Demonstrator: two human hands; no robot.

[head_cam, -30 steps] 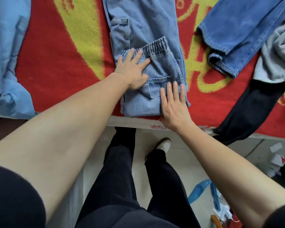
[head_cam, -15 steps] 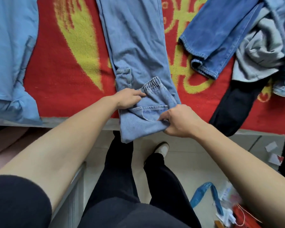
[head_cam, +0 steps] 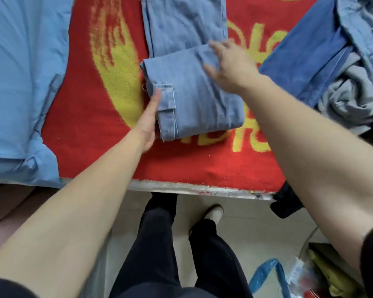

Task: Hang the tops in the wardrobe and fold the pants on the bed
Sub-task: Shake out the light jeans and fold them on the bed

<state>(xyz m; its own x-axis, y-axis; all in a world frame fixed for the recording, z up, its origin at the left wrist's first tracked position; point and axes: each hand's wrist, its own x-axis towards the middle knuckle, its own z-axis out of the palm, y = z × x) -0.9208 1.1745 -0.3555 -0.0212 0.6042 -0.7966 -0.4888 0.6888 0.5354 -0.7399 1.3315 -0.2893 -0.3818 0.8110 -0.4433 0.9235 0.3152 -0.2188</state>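
Light blue jeans point(head_cam: 194, 93) lie on the red and yellow blanket point(head_cam: 84, 117) of the bed, their near end folded over into a thick block with a pocket flap on its left side. My left hand point(head_cam: 149, 119) lies flat against the block's left edge, fingers straight. My right hand point(head_cam: 228, 65), blurred, rests with spread fingers on the block's far right corner. The legs of the jeans run on away from me beyond the fold.
A light blue garment point(head_cam: 19, 82) covers the bed's left side. Darker blue jeans point(head_cam: 306, 54), a grey top point(head_cam: 349, 93) and a black garment point(head_cam: 289, 203) hanging over the bed edge lie at the right. Bags and clutter point(head_cam: 299, 276) sit on the floor.
Both hands gripped the waistband end hanging at the bed edge, then rolled it over away from me. Now the fold lies farther onto the bed and both hands are flat on it.
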